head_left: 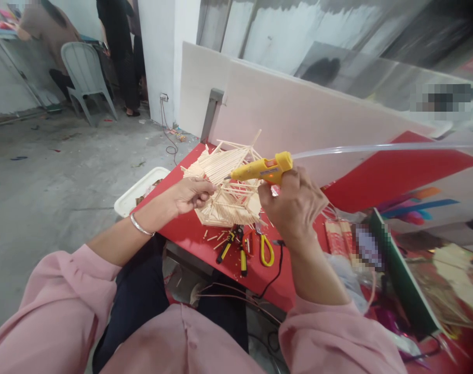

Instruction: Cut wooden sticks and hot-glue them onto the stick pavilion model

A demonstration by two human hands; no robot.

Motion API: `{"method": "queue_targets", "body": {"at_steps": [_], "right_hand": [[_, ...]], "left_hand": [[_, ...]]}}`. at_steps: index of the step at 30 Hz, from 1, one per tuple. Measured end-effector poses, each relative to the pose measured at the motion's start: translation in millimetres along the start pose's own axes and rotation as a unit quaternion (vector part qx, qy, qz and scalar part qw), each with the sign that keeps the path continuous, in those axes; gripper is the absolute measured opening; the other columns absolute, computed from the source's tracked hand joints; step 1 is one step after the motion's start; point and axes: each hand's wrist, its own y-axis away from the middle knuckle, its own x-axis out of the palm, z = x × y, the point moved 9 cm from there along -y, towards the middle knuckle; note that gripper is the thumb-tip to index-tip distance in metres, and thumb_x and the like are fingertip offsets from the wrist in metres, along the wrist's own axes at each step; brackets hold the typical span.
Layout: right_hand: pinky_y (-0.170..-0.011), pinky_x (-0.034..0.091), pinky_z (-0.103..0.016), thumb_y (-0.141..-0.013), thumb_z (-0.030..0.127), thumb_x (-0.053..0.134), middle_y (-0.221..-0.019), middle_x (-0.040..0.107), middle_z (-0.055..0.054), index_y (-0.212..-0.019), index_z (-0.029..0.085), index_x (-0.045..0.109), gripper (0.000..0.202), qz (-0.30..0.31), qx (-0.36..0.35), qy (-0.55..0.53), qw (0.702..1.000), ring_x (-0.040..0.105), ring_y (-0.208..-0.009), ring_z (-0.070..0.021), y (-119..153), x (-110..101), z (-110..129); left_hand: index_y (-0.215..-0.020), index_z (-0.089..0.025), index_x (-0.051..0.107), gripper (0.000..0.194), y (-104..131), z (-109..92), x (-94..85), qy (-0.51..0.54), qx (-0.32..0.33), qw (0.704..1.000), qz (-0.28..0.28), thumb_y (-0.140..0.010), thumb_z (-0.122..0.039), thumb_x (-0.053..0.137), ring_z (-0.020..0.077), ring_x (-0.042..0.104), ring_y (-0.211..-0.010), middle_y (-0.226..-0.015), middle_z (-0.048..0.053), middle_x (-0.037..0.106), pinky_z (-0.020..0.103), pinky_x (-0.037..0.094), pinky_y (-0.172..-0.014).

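Note:
My right hand (293, 200) grips a yellow hot glue gun (261, 169), its nozzle pointing left. Just below and left of the nozzle is my left hand (193, 195), fingers pinched at the edge of the wooden stick model; what they hold is too small to name. The model (236, 202), built of thin pale sticks and flat pieces, sits on the red table (275, 283) behind and between my hands. In front of it lie black-and-yellow pliers (228, 246) and scissors with a yellow handle (266, 251), beside small stick offcuts.
White boards (298, 104) lean behind the table. A clear tube (356, 149) arcs across the right side. At the right stands a green-sided box (403, 275). A white tray (133, 195) is beyond the left table edge. Two people and a plastic chair (84, 67) are at the back left.

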Motion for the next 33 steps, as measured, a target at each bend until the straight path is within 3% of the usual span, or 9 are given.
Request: {"method": "queue_targets", "body": {"at_steps": [11, 17, 21, 29, 33], "right_hand": [[-0.057, 0.027, -0.030, -0.085, 0.034, 0.051, -0.076, 0.058, -0.009, -0.092, 0.013, 0.062, 0.025, -0.028, -0.018, 0.010, 0.999, 0.050, -0.068, -0.0199, 7.5, -3.3, 0.2], [-0.057, 0.030, -0.031, -0.086, 0.032, 0.051, -0.078, 0.060, -0.008, -0.106, 0.012, 0.061, 0.031, -0.038, -0.032, 0.013, 0.999, 0.052, -0.069, -0.0195, 7.9, -6.0, 5.1], [-0.059, 0.033, -0.031, -0.084, 0.031, 0.052, -0.080, 0.058, -0.009, -0.109, 0.012, 0.060, 0.032, -0.024, -0.021, 0.003, 0.999, 0.052, -0.072, -0.0209, 8.3, -1.5, 3.2], [-0.058, 0.032, -0.031, -0.086, 0.033, 0.051, -0.079, 0.059, -0.009, -0.106, 0.012, 0.059, 0.030, -0.043, -0.035, 0.012, 0.998, 0.051, -0.070, -0.0206, 8.5, -4.2, 5.7], [-0.059, 0.033, -0.031, -0.085, 0.033, 0.051, -0.081, 0.059, -0.010, -0.108, 0.011, 0.060, 0.033, -0.034, -0.029, 0.008, 0.999, 0.052, -0.072, -0.0213, 9.2, -1.9, 4.5]], "left_hand": [[-0.051, -0.012, 0.051, 0.029, -0.3, 2.0, 1.3, 0.011, -0.038, 0.999, -0.027, -0.073, 0.003, 0.064, 0.0018, 0.037, -0.036, -0.045, -0.003, 0.044, 0.013, 0.022, -0.034], [-0.054, -0.012, 0.054, 0.024, -5.8, 5.0, -0.8, 0.014, -0.050, 0.999, -0.010, -0.071, -0.001, 0.065, 0.0023, 0.038, -0.037, -0.046, -0.002, 0.046, 0.012, 0.023, -0.034], [-0.059, -0.011, 0.057, 0.017, -2.7, 4.7, -1.1, 0.025, -0.060, 0.997, -0.030, -0.073, -0.002, 0.064, 0.0019, 0.038, -0.038, -0.051, 0.000, 0.052, 0.012, 0.024, -0.034], [-0.058, -0.013, 0.057, 0.019, 0.3, 3.5, 0.1, 0.088, -0.079, 0.993, -0.030, -0.073, -0.020, 0.065, 0.0053, 0.041, -0.036, -0.055, 0.007, 0.061, 0.017, 0.028, -0.033], [-0.058, -0.013, 0.057, 0.016, 0.1, 4.1, 0.9, 0.092, -0.084, 0.992, -0.024, -0.071, -0.019, 0.066, 0.0065, 0.042, -0.036, -0.053, 0.007, 0.060, 0.018, 0.027, -0.033]]}}
